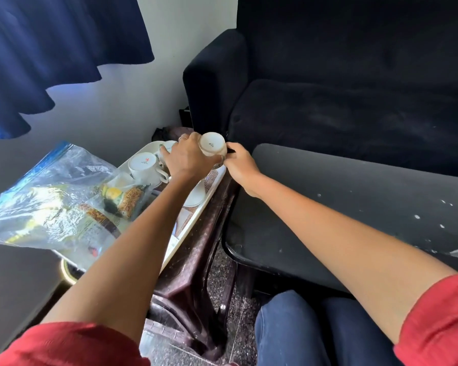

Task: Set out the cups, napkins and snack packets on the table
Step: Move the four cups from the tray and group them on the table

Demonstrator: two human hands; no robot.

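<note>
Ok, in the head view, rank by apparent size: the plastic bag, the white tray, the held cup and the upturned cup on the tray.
1. plastic bag, though it is nearest.
2. white tray, partly hidden.
3. held cup and upturned cup: too alike to rank.

Cups glazed ceramic, glossy white: one tipped cup [212, 147] showing smooth base with a small mark, another upturned cup [143, 165] same finish. Tray [196, 220] smooth pale plastic, slight sheen. Bag [50, 202] clear crinkled plastic, shiny, blue strip at edge; snack packets [124, 199] inside glossy printed foil or plastic. Stool [196, 273] dark brown moulded plastic, textured, semi-gloss. Worktop [354, 207] black, matt, scuffed with white specks, glossy rim. Sofa [354, 101] dark napped cloth, matt. Curtain [50, 48] dark blue cloth. Sleeves [439, 326] red woven cloth. Floor [220, 283] speckled stone.
</note>
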